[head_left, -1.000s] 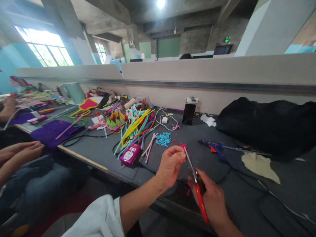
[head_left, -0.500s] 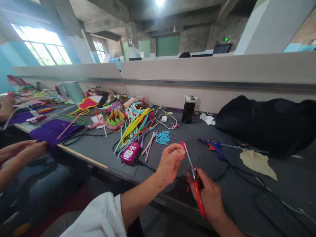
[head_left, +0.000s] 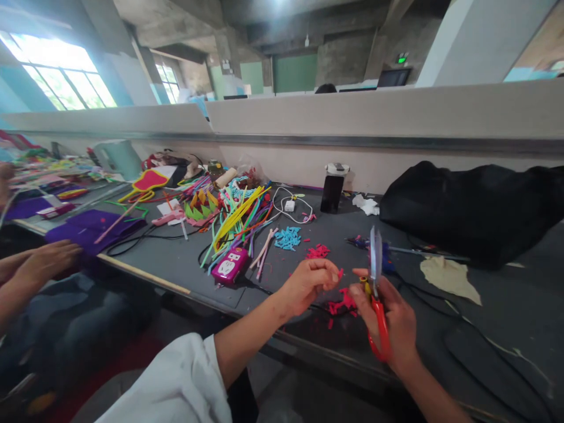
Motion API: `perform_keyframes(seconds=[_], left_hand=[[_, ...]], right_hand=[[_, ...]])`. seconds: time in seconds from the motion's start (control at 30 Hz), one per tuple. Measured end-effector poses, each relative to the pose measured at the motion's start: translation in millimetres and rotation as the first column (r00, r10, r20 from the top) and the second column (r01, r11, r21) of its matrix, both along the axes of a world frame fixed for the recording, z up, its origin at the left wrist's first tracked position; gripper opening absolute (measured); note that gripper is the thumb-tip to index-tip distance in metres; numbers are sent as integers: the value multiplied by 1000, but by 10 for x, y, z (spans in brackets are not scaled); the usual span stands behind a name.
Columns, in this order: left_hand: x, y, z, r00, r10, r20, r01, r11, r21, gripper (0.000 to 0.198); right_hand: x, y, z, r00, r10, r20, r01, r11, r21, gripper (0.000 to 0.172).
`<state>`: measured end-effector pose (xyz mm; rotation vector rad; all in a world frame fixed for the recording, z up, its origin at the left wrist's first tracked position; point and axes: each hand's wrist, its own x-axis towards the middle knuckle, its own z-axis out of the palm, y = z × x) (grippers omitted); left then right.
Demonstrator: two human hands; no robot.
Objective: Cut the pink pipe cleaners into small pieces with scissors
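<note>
A person sits at a long dark worktop (head_left: 176,264) strewn with craft supplies. Their right hand (head_left: 394,320) is wrapped closed around the red handles of a pair of scissors (head_left: 375,258), raised just above the near edge with the blades pointing up and blurred, so I cannot tell whether the blades are apart. The left hand (head_left: 306,285) is just beside it, its fingers (head_left: 328,275) pinched shut. A tiny red bit (head_left: 340,272) shows at the fingertips, though it is too small to tell whether it is gripped.

The scissors look rigid and light, with smooth plastic loops that are the safe place to hold. The blade edges and tip are the parts to avoid. The red bit seems soft and nearly weightless, the kind of thing only a fingertip pinch could hold (a breath could scatter it).

Red scraps (head_left: 341,305) lie on the worktop between and under the hands, with another small heap (head_left: 317,251) further back and blue scraps (head_left: 287,238) beyond that. Just behind the blades lies a blue glue gun (head_left: 359,241), its cord trailing to the right. A purple power strip (head_left: 229,267) and a bundle of pipe cleaners (head_left: 238,220) sit to the left. A black bottle (head_left: 331,191) stands near the back wall, a black bag (head_left: 467,205) is slumped to the right, and a tan sheet (head_left: 449,279) lies in front of the bag.

At far left, a co-worker's hand (head_left: 44,264) rests near purple felt (head_left: 88,226), well apart from the scissors.
</note>
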<state>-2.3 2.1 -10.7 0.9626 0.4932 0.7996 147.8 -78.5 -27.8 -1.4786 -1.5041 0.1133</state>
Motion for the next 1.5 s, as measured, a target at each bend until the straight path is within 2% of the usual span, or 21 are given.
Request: perform_keyframes(seconds=[0.13,0.37,0.43,0.5,0.57,0.63,0.7,0.73,0.77,0.8,0.83,0.87,0.93,0.97,1.0,1.03,1.07,1.13,1.23,1.37,1.5], left_hand=[[6,-26,-34,972,-92,-216,108,992,63,7],[-20,-18,-43,921,-141,-363,226,953,204,8],[-22,-22,-38,901,-91,-424,233,926,297,7],[-14,-44,-35,884,60,-463,182,869,461,6],[-1,-78,-33,861,267,-433,119,722,682,6],[10,-115,-36,836,423,-350,119,483,868,7],[17,-145,-44,821,496,-284,174,258,950,10],[21,-156,-49,816,514,-266,196,188,962,11],[23,-164,-52,812,527,-252,201,152,968,12],[25,-169,-53,810,534,-244,188,157,969,12],[25,-168,-49,811,533,-242,155,203,967,12],[23,-161,-40,816,523,-245,98,291,952,11],[9,-128,-6,850,468,-242,-75,562,824,8],[-2,-103,16,876,432,-216,-174,698,695,6],[-14,-73,41,902,400,-164,-260,805,533,4],[-28,-43,64,923,375,-88,-320,874,365,3],[-40,-16,86,934,358,-1,-349,911,219,3],[-57,19,120,927,338,162,-346,938,26,7],[-58,11,139,912,312,265,-296,950,-100,11],[-41,-40,129,914,309,264,-282,950,-136,15],[-43,-49,124,917,310,252,-285,950,-130,17]], right_hand=[[3,-17,2,1000,27,1,-27,998,54,28],[6,-18,-50,998,59,27,-60,997,54,26],[-1,-7,-49,998,57,15,-57,998,37,26],[-6,2,-43,1000,19,-2,-19,1000,23,26],[-2,9,-36,999,-34,-16,34,999,8,26],[9,18,-32,997,-76,-13,76,997,-5,27],[23,29,-29,995,-95,-9,95,995,-17,29],[27,34,-26,995,-95,-11,95,995,-25,30],[29,38,-22,996,-91,-16,90,995,-35,30],[29,40,-16,996,-83,-25,82,996,-45,31],[25,39,-8,996,-76,-36,74,996,-56,31],[19,36,0,996,-72,-50,69,995,-68,32],[-1,23,15,993,-60,-98,50,994,-101,33],[-17,15,17,991,-42,-126,28,993,-111,34],[-36,6,13,989,-14,-148,-3,993,-114,33],[-60,-1,2,987,20,-160,-38,993,-110,33],[-88,-8,-19,986,56,-159,-73,992,-101,32],[-152,-14,-86,987,109,-115,-118,990,-81,31],[-246,-11,-216,993,116,-3,-116,992,-49,30],[-304,-1,-328,993,81,89,-81,997,-4,27],[-292,-5,-343,989,69,129,-73,997,25,26]])
